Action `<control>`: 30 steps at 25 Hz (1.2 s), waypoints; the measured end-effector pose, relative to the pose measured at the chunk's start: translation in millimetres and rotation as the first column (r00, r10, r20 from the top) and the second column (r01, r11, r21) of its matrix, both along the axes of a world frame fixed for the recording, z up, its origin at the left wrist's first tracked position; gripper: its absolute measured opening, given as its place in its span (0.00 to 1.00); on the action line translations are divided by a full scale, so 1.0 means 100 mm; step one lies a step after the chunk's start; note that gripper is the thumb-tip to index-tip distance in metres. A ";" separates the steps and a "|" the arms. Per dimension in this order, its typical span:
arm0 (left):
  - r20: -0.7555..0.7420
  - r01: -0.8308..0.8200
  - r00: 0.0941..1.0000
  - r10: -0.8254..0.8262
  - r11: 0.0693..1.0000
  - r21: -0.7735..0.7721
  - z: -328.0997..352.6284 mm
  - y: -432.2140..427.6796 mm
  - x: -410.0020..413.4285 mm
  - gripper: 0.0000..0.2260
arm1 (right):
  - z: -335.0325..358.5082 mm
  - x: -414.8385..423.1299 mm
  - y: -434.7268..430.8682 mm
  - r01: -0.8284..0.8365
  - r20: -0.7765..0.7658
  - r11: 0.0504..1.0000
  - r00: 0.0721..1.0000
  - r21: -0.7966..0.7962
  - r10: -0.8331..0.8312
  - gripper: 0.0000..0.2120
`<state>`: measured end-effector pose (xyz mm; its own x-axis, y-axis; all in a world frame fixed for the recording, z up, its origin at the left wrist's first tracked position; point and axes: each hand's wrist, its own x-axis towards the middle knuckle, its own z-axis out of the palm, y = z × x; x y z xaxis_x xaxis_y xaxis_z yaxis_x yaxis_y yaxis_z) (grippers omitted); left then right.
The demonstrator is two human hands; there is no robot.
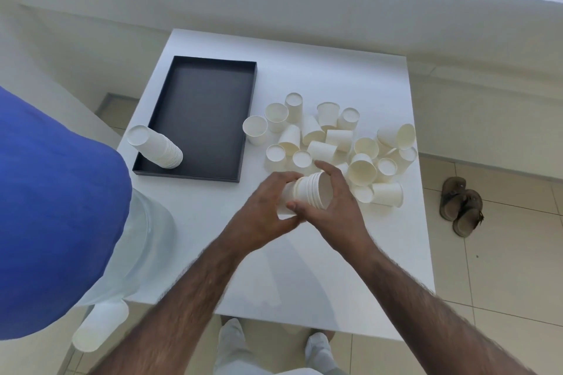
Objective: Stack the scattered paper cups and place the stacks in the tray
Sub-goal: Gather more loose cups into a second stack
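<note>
both grips, left hand (pixel 260 207) and right hand (pixel 339 208), hold one short cup stack (pixel 310 192)

You are looking at smooth, matt paper in the loose cups (pixel 362 169) and the nested stack (pixel 310 192), a matt dark tray (pixel 207 106) that looks like stiff card, a smooth white table (pixel 304 268) with a faint sheen, and lightly glossy floor tiles (pixel 487 268).

A short stack of nested white paper cups (pixel 307 192) is held tilted on its side, gripped between the left hand (pixel 262 210) and the right hand (pixel 338 201). Just beyond it, loose cups (pixel 335 143) lie scattered, some upright, some upside down, some toppled. A taller stack (pixel 155 146) stands upside down in the near left corner of the black tray (pixel 207 119).
</note>
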<state>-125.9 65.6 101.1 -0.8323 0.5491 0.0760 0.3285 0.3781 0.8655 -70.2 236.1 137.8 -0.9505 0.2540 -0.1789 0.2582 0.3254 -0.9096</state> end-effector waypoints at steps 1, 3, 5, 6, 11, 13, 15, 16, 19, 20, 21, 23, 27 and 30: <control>0.030 0.041 0.999 -0.041 0.999 -0.002 -0.01 0.05 0.02 0.32 | -0.04 0.02 0.02 0.024 0.019 1.000 1.000 -0.014 -0.024 0.40; 0.168 0.072 0.983 -0.080 0.996 0.050 -0.06 0.08 -0.01 0.38 | -0.13 0.06 0.09 0.107 0.042 0.994 0.993 -0.033 -0.106 0.38; 0.269 -0.067 0.963 0.033 0.991 0.120 -0.18 0.06 -0.17 0.35 | -0.21 0.10 0.21 0.220 0.059 0.974 0.974 -0.050 -0.217 0.37; 0.276 -0.197 0.947 0.163 0.975 0.101 -0.27 0.05 -0.30 0.31 | -0.24 0.12 0.28 0.262 0.068 0.963 0.964 -0.059 -0.258 0.36; 0.083 -0.294 0.936 0.343 0.888 -0.353 -0.83 0.13 -0.98 0.36 | -0.35 0.25 0.55 0.313 0.131 0.950 0.942 -0.004 -0.309 0.36; 0.020 -0.181 0.976 0.216 0.862 -0.473 -0.97 0.22 -1.15 0.37 | -0.38 0.31 0.61 0.321 0.147 0.947 0.936 0.023 -0.321 0.36; -0.039 -0.149 0.988 0.152 0.832 -0.534 -1.07 0.32 -1.25 0.32 | -0.40 0.36 0.64 0.332 0.148 0.943 0.931 0.034 -0.333 0.37; -0.054 -0.152 0.988 0.146 0.826 -0.543 -1.09 0.36 -1.27 0.29 | -0.40 0.39 0.65 0.336 0.148 0.941 0.930 0.034 -0.337 0.37; -0.038 -0.212 0.973 0.227 0.820 -0.531 -1.07 0.41 -1.25 0.23 | -0.38 0.46 0.68 0.341 0.152 0.939 0.927 0.033 -0.342 0.36; -0.010 -0.263 0.955 0.297 0.829 -0.493 -1.04 0.38 -1.20 0.22 | -0.36 0.47 0.68 0.347 0.153 0.938 0.926 0.025 -0.346 0.36; 0.041 -0.333 0.922 0.386 0.841 -0.426 -1.00 0.33 -1.13 0.21 | -0.34 0.47 0.68 0.353 0.151 0.936 0.924 0.012 -0.351 0.36; 0.229 -0.492 0.811 0.539 0.839 -0.232 -0.90 0.20 -0.94 0.16 | -0.30 0.45 0.67 0.362 0.138 0.932 0.924 -0.022 -0.355 0.37; 0.755 -0.701 0.505 0.418 0.709 0.077 -0.62 0.02 -0.40 0.08 | -0.20 0.34 0.54 0.316 0.086 0.946 0.947 -0.075 -0.309 0.36; 0.877 -0.688 0.421 0.231 0.712 0.143 -0.39 0.01 -0.11 0.13 | -0.10 0.25 0.36 0.240 0.019 0.969 0.971 -0.067 -0.239 0.37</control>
<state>-136.6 66.4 61.7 -0.7729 0.1482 -0.6170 -0.6337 -0.2296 0.7387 -45.5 272.5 128.3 -0.8616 0.4607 -0.2132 0.3304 0.1902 -0.9245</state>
